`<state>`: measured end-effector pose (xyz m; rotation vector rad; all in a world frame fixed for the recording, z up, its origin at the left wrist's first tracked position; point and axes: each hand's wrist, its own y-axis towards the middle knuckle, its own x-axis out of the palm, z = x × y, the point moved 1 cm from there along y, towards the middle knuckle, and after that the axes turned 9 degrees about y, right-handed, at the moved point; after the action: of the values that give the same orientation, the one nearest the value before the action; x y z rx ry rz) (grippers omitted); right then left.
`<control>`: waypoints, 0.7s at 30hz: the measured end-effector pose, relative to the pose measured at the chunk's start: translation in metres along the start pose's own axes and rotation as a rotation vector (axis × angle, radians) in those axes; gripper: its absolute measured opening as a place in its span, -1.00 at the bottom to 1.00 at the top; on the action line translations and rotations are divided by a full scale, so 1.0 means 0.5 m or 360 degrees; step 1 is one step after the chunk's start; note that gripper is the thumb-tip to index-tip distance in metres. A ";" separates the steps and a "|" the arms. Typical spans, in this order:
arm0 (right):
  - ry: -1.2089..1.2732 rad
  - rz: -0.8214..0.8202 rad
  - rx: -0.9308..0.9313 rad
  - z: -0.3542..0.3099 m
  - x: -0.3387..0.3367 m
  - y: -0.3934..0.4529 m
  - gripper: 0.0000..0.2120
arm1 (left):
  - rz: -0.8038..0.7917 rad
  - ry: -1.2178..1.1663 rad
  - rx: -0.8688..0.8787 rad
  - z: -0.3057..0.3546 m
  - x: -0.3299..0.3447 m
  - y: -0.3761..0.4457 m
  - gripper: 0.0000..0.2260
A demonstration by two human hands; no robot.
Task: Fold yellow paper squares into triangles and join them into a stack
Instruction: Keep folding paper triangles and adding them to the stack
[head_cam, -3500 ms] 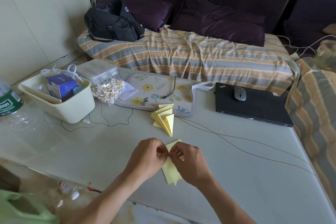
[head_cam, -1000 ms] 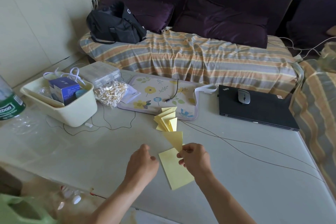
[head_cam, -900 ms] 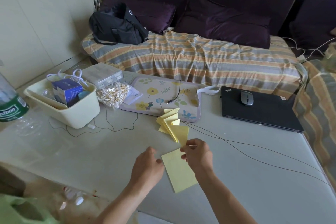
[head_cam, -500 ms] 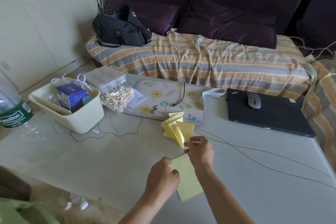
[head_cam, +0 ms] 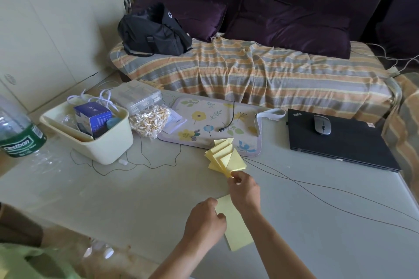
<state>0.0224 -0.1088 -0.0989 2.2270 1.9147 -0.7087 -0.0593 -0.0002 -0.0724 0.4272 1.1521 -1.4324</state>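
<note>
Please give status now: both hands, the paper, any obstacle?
Right hand pinches the folded stack at its near tip. Left hand rests on flat yellow sheet. Thin cable lies beside stack.

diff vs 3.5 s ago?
The right hand carried the folded triangle away from the left hand, forward to the stack of triangles, pinching its tip there. Flat yellow squares now lie exposed. Stack, laptop, tub unmoved.

"Cestbon" on bottle [head_cam: 21, 140] label
</note>
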 end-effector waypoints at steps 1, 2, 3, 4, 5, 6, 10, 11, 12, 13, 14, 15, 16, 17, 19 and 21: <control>-0.0024 -0.0032 -0.0022 0.001 -0.002 -0.001 -0.73 | -0.0014 0.0018 0.0007 0.000 0.002 0.000 -0.67; -0.0044 -0.0063 -0.0039 0.002 -0.005 -0.003 -0.72 | -0.0026 0.0039 0.0014 -0.001 0.004 0.000 -0.69; -0.0058 -0.0096 -0.0052 0.003 -0.008 -0.005 -0.71 | -0.0036 0.0064 0.0022 -0.001 0.005 -0.001 -0.70; -0.0066 -0.0122 -0.0068 0.004 -0.012 -0.006 -0.71 | -0.0044 0.0085 0.0037 -0.002 0.006 -0.001 -0.69; -0.0077 -0.0136 -0.0084 0.005 -0.015 -0.008 -0.71 | -0.0050 0.0091 0.0059 -0.002 0.007 -0.001 -0.67; -0.0092 -0.0140 -0.0100 0.007 -0.020 -0.008 -0.72 | -0.0046 0.0090 0.0080 -0.003 0.009 0.001 -0.64; -0.0211 -0.0065 -0.0103 0.022 -0.044 -0.013 -0.75 | -0.0055 0.0139 0.0126 -0.002 0.012 0.001 -0.65; -0.0268 -0.0025 -0.0082 0.027 -0.051 -0.016 -0.73 | -0.0061 0.0161 0.0122 0.000 0.011 -0.001 -0.67; -0.0343 0.0015 -0.0058 0.032 -0.057 -0.021 -0.70 | -0.0070 0.0177 0.0111 0.001 0.011 -0.004 -0.68; -0.0426 0.0039 -0.0041 0.037 -0.061 -0.027 -0.68 | -0.0083 0.0196 0.0115 0.001 0.010 -0.006 -0.70; -0.0507 0.0038 -0.0033 0.042 -0.063 -0.035 -0.67 | -0.0097 0.0211 0.0125 0.000 0.012 -0.005 -0.75; -0.0581 0.0015 -0.0031 0.044 -0.065 -0.043 -0.66 | -0.0116 0.0238 0.0131 0.000 0.013 -0.005 -0.81; -0.0639 -0.0016 -0.0030 0.045 -0.066 -0.050 -0.66 | -0.0131 0.0264 0.0135 0.001 0.013 -0.005 -0.86; -0.0670 -0.0050 -0.0030 0.046 -0.067 -0.055 -0.66 | -0.0134 0.0284 0.0141 0.001 0.014 -0.005 -0.86; -0.0655 -0.0120 -0.0015 0.047 -0.070 -0.060 -0.65 | -0.0127 0.0313 0.0174 0.002 0.017 -0.008 -0.76; -0.0575 -0.0179 0.0016 0.048 -0.072 -0.064 -0.61 | -0.0114 0.0378 0.0217 0.007 0.015 -0.013 -0.72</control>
<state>-0.0177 -0.1442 -0.0983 1.8483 1.8625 -1.0557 -0.0659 -0.0085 -0.0743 0.6720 1.2731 -1.5586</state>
